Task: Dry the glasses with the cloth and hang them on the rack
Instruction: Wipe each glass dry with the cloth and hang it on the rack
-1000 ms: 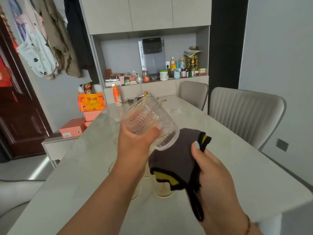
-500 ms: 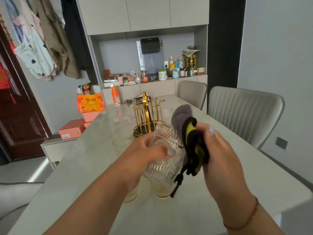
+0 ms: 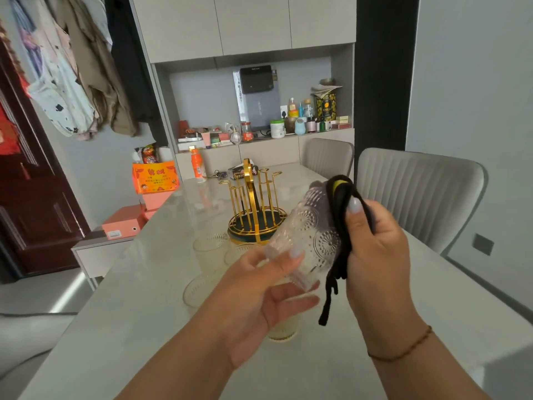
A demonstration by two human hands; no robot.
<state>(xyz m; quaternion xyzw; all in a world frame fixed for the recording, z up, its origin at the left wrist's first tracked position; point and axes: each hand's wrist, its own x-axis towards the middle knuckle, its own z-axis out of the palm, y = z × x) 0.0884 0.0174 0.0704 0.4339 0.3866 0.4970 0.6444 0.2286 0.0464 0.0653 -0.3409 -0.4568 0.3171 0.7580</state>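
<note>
Clear patterned glass (image 3: pixel 305 238) held tilted above the table (image 3: pixel 138 307). Left hand (image 3: pixel 259 295) grips its base end, right hand (image 3: pixel 375 243) pinches the dark cloth (image 3: pixel 340 203) against its rim end. Gold rack (image 3: pixel 251 203) stands behind, more glasses (image 3: pixel 210 246) below.

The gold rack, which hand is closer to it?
Probably the right hand, level with the rack and off to its right. The left hand is lower, nearer the person.

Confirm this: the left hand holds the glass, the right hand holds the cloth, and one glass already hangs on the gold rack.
Wrong on the rack: the head view shows its pegs bare. Left hand holds the glass, right hand the cloth.
</note>
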